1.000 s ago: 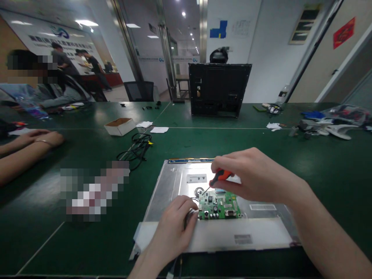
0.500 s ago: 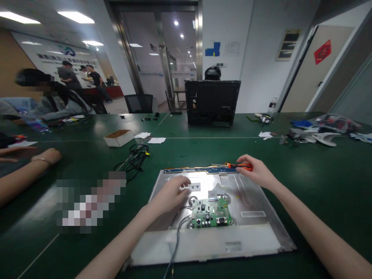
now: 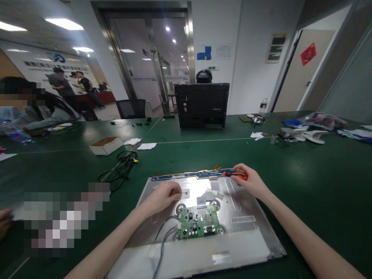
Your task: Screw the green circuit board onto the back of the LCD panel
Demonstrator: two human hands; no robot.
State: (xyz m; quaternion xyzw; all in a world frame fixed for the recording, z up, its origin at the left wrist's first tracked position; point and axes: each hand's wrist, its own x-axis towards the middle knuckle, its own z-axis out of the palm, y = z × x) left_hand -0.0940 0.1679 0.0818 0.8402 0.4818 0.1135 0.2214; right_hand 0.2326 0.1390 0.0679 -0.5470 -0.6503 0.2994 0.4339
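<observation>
My right hand is closed around the orange and black handle of a screwdriver. Its thin shaft points left over a long blue circuit board strip at the far edge of a silver display panel. My left hand is over the panel's left half, its fingers curled in together near a small label; whatever is between them, if anything, is hidden. A green circuit board with grey cables sits mid-panel, behind a whitish strip along the near side.
Black cables lie left of the panel, with an open white box and papers behind. A black monitor housing stands at the back. Loose parts and bags lie far right. Another person's hand is at far left.
The view has shifted, moving the scene left and slightly down. My left fingers have curled closer together. My right hand still holds the screwdriver. The other person's forearm at left has pulled back.
</observation>
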